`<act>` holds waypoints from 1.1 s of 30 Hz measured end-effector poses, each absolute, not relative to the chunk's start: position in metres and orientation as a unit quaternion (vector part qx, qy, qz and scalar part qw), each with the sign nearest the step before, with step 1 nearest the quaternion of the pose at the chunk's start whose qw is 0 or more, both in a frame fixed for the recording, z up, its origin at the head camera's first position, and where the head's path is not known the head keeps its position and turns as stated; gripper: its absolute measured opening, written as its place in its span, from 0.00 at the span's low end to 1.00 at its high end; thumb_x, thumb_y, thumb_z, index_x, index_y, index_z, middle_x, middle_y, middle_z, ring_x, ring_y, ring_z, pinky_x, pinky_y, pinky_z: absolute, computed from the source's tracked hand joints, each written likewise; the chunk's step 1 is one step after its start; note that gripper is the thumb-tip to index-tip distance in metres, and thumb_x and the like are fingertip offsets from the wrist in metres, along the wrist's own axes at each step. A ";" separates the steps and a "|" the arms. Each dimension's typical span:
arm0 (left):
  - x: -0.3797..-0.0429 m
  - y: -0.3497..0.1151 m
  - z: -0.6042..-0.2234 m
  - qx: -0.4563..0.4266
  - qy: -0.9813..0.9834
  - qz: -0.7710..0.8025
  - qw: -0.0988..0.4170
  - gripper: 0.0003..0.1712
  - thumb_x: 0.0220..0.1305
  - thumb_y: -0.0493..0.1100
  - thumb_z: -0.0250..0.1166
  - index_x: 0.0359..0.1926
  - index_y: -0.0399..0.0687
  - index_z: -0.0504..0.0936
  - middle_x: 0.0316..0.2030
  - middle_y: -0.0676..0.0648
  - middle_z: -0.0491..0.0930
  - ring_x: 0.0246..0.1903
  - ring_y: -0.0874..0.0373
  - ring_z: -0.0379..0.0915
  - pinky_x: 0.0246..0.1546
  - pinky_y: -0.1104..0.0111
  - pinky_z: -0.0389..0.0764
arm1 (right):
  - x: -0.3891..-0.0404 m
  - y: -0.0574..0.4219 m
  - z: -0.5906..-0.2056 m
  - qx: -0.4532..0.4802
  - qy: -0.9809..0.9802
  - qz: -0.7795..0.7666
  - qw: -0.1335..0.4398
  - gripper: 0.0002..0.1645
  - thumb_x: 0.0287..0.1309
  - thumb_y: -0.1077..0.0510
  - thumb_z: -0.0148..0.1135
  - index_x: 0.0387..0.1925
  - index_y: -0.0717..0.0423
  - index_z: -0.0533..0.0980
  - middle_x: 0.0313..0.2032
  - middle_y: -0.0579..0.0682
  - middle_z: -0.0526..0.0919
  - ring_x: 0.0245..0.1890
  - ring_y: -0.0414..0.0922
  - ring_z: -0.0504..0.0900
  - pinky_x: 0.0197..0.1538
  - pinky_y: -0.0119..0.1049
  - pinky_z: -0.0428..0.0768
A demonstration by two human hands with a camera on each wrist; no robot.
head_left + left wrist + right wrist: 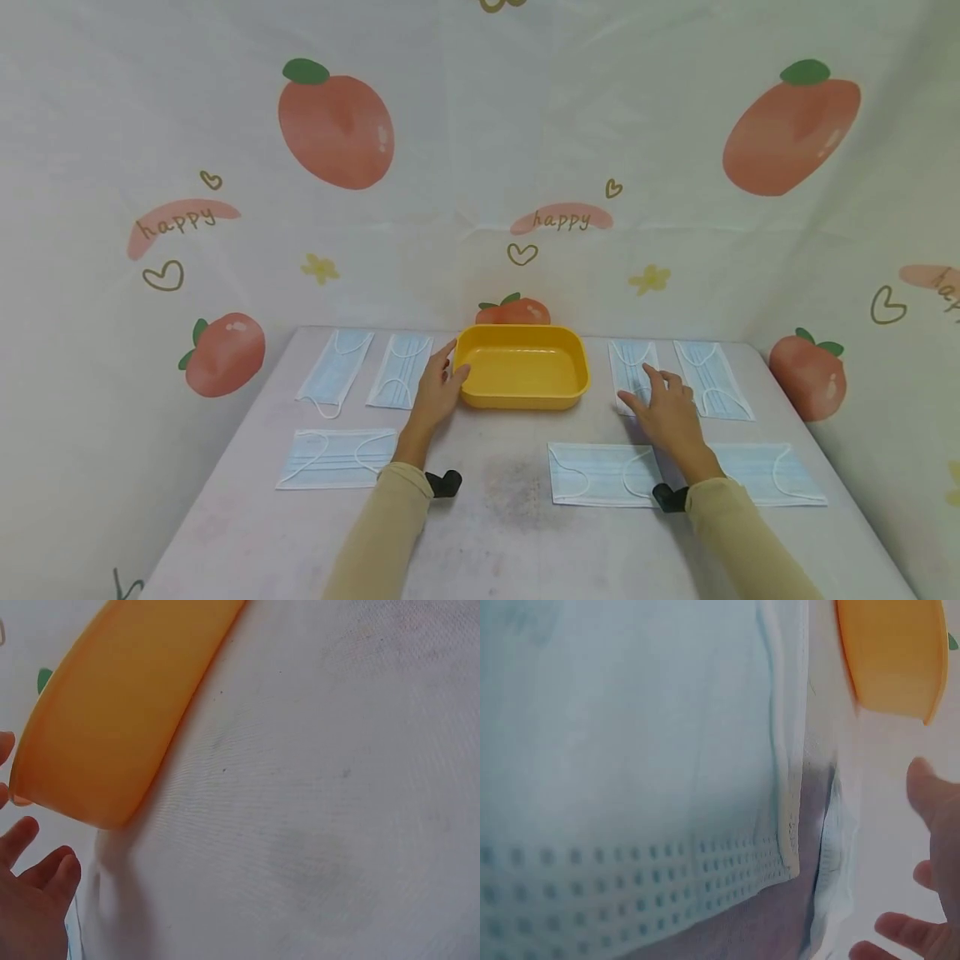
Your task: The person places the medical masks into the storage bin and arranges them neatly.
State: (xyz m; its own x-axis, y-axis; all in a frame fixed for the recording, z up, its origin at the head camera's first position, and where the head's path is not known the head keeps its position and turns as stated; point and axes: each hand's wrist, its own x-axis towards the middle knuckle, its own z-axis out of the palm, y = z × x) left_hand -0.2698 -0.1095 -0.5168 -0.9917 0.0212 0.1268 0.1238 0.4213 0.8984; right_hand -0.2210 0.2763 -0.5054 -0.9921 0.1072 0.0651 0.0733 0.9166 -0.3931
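Note:
A yellow plastic tray [525, 402] stands at the back middle of the table. At its left end is my left hand [435, 393], fingers spread, the thumb overlapping the rim in the head view. In the left wrist view, fingertips [64, 874] show beside the tray's end wall [97, 750]. My right hand [670, 417] hovers with loosely bent fingers and nothing in them, its thumb pointing toward the tray. Behind its fingers lies a pale blue face mask [626, 358], partly hidden. Another face mask [600, 475] fills much of the right wrist view, near that wrist.
More face masks lie flat: two at the back left [337, 367] [401, 367], one at the front left [337, 458], one at the back right [712, 379], one at the front right [780, 475] partly under the right forearm. A fruit-patterned cloth [450, 167] hangs behind the table.

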 end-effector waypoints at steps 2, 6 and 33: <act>-0.269 -0.108 -0.517 -0.034 -0.832 -0.552 0.043 0.34 0.74 0.51 0.58 0.77 0.57 0.62 0.76 0.42 0.62 0.72 0.39 0.64 0.74 0.48 0.67 | -0.220 0.278 -0.505 -0.058 -0.975 0.209 0.039 0.48 0.68 0.37 0.59 0.76 0.60 0.56 0.70 0.75 0.59 0.66 0.77 0.60 0.65 0.73 0.66; -0.267 -0.107 -0.519 -0.016 -0.820 -0.571 0.035 0.32 0.76 0.51 0.57 0.77 0.59 0.63 0.76 0.45 0.62 0.71 0.41 0.66 0.73 0.49 0.68 | -0.218 0.283 -0.504 -0.080 -0.971 0.221 0.038 0.45 0.68 0.40 0.60 0.76 0.58 0.57 0.69 0.77 0.58 0.65 0.78 0.62 0.64 0.74 0.67; -0.263 -0.106 -0.535 0.015 -0.777 -0.629 0.010 0.25 0.78 0.55 0.53 0.72 0.74 0.68 0.75 0.55 0.65 0.66 0.48 0.69 0.72 0.49 0.70 | -0.220 0.288 -0.511 -0.169 -0.940 0.297 0.009 0.44 0.63 0.57 0.65 0.73 0.70 0.57 0.62 0.80 0.62 0.61 0.75 0.66 0.65 0.68 0.70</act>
State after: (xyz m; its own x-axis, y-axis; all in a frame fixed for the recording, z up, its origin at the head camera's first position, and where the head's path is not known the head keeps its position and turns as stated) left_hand -0.2632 -0.1062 -0.5349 -0.9993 -0.0361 -0.0032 -0.0106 0.2084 0.9780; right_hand -0.2205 0.2881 -0.5109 -0.9425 0.3235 -0.0841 0.3131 0.7661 -0.5613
